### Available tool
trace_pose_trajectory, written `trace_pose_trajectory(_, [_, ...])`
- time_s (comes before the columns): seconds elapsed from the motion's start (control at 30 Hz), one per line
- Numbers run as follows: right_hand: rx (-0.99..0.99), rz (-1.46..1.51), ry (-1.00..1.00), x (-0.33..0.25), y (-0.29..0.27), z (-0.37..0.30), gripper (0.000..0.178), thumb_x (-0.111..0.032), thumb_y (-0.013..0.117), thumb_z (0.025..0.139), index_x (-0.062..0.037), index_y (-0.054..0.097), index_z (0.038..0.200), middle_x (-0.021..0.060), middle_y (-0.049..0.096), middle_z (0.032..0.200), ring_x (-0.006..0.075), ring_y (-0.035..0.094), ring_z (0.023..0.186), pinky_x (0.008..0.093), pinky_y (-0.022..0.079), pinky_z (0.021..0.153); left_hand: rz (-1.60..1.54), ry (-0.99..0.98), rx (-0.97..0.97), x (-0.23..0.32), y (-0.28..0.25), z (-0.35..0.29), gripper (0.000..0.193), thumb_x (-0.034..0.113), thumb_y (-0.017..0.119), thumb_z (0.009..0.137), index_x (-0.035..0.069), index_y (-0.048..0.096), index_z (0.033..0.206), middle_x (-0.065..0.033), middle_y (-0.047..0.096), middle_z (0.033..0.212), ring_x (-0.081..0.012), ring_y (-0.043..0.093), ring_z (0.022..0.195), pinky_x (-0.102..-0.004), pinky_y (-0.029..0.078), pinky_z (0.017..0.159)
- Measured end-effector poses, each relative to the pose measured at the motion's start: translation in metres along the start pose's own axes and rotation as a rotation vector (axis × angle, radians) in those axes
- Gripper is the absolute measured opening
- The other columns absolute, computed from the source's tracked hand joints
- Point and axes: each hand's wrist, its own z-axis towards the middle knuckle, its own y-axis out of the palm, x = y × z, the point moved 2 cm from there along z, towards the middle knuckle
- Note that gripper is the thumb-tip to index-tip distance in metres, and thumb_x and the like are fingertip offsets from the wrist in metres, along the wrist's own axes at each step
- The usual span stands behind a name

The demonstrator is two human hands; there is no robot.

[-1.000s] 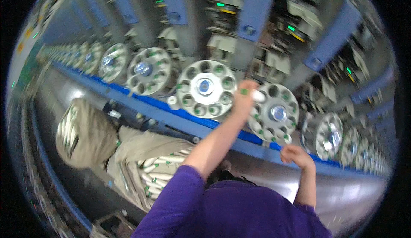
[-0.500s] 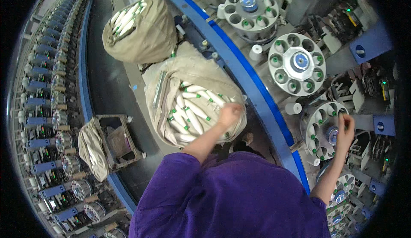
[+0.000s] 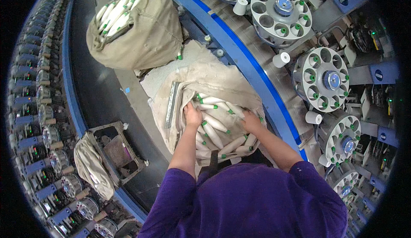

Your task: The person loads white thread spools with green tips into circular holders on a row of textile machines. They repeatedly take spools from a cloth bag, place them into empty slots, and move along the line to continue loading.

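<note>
A beige cloth bag lies in front of me, its mouth spread around several white yarn bobbins with green ends. My left hand reaches into the bag at its left inner edge, beside the folded cloth and the bobbins. Its fingertips are partly hidden there, so its grip does not show. On the bag's right side, my right hand has its fingers closed at the end of a white bobbin. A flat metal strip lies along the bag's left rim.
Another full cloth bag stands farther ahead. At the right, behind a blue rail, are round bobbin magazines with white yarn cones. A grey crate with cloth over its side sits at the left, before another machine row.
My right hand has left the round magazine at the right and come into the bag. My left hand has moved from the bag's right side to its left edge. The view has shifted.
</note>
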Motion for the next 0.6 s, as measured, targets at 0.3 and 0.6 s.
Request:
trace_pose_trajectory(0.3, [-0.402,0.191,0.144,-0.008,0.001,0.013,0.056,-0.029,0.063,0.073,-0.0049,0.048,0.121,0.0182,0.060,0.105,0.0307,0.058,0.095,0.0370,0.044,0.084,-0.680,-0.263,-0.126,0.005,-0.013,0.011,0.076,-0.001,0.061,0.061,-0.001,0.025,0.128,-0.0278,0.045,0.117,-0.0333,0.052,0.100,-0.0361,0.044,0.085])
trace_pose_trajectory(0.6, [-0.271,1.100,0.061,-0.054,-0.097,-0.031,0.060,-0.029,0.057,0.084,-0.0078,0.034,0.135,0.0093,0.052,0.111,0.0157,0.051,0.090,0.0289,0.045,0.071,-1.072,-0.376,-0.875,0.142,-0.031,-0.019,0.040,0.025,0.063,0.082,0.002,0.050,0.111,-0.0090,0.059,0.090,-0.0227,0.057,0.078,-0.0366,0.048,0.067])
